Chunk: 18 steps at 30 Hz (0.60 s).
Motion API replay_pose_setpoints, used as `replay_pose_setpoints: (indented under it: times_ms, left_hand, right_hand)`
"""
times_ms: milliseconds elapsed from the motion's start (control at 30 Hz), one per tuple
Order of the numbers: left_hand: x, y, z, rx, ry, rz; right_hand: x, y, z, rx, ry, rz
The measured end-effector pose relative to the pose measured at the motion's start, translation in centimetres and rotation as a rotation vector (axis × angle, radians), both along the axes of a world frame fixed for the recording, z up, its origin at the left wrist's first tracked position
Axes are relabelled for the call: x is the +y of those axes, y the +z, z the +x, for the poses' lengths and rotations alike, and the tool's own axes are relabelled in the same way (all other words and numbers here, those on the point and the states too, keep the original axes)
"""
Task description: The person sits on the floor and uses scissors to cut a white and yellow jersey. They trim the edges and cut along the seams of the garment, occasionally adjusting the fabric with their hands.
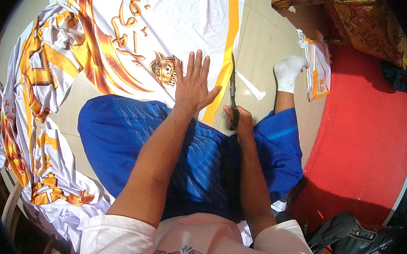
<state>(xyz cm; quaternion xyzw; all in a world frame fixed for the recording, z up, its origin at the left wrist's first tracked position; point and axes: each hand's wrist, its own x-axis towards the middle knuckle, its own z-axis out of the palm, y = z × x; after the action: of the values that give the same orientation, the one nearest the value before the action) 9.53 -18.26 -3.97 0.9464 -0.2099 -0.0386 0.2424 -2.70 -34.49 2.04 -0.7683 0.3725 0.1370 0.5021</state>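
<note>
A white printed cloth [197, 13] with a yellow band along its right side lies spread over the floor in front of my knees. My left hand [194, 85] rests flat on it, fingers spread, beside a shield-shaped crest with a ball. In my right hand [242, 120] are dark-handled scissors [233, 89], their blades pointing away from me along the cloth's right edge. Whether the blades are apart is hard to make out. Just right of them a thin white strip of cloth [251, 86] lies on the tiles.
More white and yellow printed cloth [40, 101] is heaped along the left. A stack of cut pieces [318, 69] lies beyond my socked foot [288, 69]. Red carpet [363, 133] covers the right side, with wooden furniture [362, 20] at the far right and a black object [356, 237] near right.
</note>
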Motion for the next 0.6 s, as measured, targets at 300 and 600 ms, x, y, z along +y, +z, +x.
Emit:
replay_pose_setpoints:
  times_ms: [300, 600]
  left_hand:
    - [0.1, 0.4, 0.1, 0.033, -0.001, 0.016]
    - [0.1, -0.1, 0.1, 0.004, 0.001, 0.004]
  right_hand:
    - [0.0, 0.5, 0.9, 0.0, -0.033, 0.172]
    - [0.5, -0.6, 1.0, -0.047, -0.05, 0.046]
